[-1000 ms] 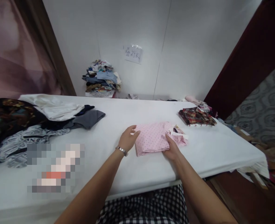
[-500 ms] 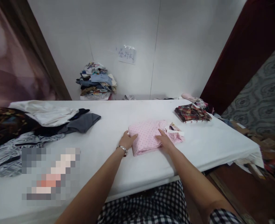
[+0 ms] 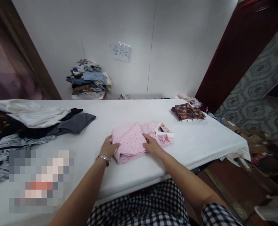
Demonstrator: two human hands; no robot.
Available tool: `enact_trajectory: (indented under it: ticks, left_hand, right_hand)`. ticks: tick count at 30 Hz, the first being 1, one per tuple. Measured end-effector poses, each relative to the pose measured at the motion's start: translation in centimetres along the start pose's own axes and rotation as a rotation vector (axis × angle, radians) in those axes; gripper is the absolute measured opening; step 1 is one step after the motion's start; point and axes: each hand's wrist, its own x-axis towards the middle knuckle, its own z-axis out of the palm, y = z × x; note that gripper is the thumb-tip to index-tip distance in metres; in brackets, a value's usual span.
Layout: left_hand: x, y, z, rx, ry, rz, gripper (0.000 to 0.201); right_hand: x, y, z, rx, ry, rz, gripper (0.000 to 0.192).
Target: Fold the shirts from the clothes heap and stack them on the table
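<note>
On the white tabletop (image 3: 134,110), near the front edge, lies a pink dotted shirt (image 3: 134,139), already folded small; only tidying looks left; the left hand (image 3: 108,147) curls its fingers on the left edge; the right hand (image 3: 151,145) presses flat on top; a folded plaid shirt (image 3: 188,112) sits well apart on the right; loose clothes (image 3: 35,121) pile on the left; nothing blocks the hands.

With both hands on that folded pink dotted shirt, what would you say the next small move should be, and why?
Probably lift it clear as one bundle. The left hand grips the left edge of the folded pink polka-dot shirt, the right hand presses on top, and the shirt looks fully folded on the white table. The folded red plaid shirt lying to the right suggests where it might go.
</note>
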Motion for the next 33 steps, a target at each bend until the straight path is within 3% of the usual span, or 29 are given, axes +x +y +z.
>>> enact_trajectory:
  ticks: [4, 10, 18, 22, 24, 26, 30, 33]
  left_hand:
    - [-0.7, -1.1, 0.1, 0.002, -0.04, -0.029, 0.067]
    - [-1.1, -1.0, 0.6, 0.008, -0.041, 0.044, 0.067]
    - [-1.4, -1.1, 0.7, 0.189, -0.042, 0.153, 0.064]
    - [-1.3, -1.1, 0.3, 0.216, -0.03, 0.196, 0.06]
    - [-1.1, -0.5, -0.1, 0.25, -0.015, 0.251, 0.056]
    - [-0.7, 0.6, -0.5, 0.289, -0.019, 0.325, 0.052]
    - [0.6, 3.5, 0.0, 0.374, -0.099, 0.449, 0.055]
    - [2.2, 5.4, 1.5, 0.435, -0.183, 0.528, 0.057]
  right_hand:
    - [-0.1, -0.7, 0.5, -0.058, 0.039, -0.03, 0.061]
    - [0.6, -0.8, -1.0, -0.061, 0.125, -0.085, 0.051]
    - [-0.5, 0.0, -1.5, -0.435, 0.092, -0.039, 0.049]
    - [-2.2, 0.0, -2.2, -0.462, 0.174, -0.11, 0.044]
    - [-3.6, 0.4, -2.8, -0.349, 0.248, -0.116, 0.042]
    - [-5.2, 1.0, -3.5, -0.132, 0.284, -0.016, 0.044]
    - [-8.1, 1.1, -4.5, 0.333, 0.231, 0.285, 0.056]
    - [-9.4, 0.1, -4.7, 0.557, 0.192, 0.388, 0.057]
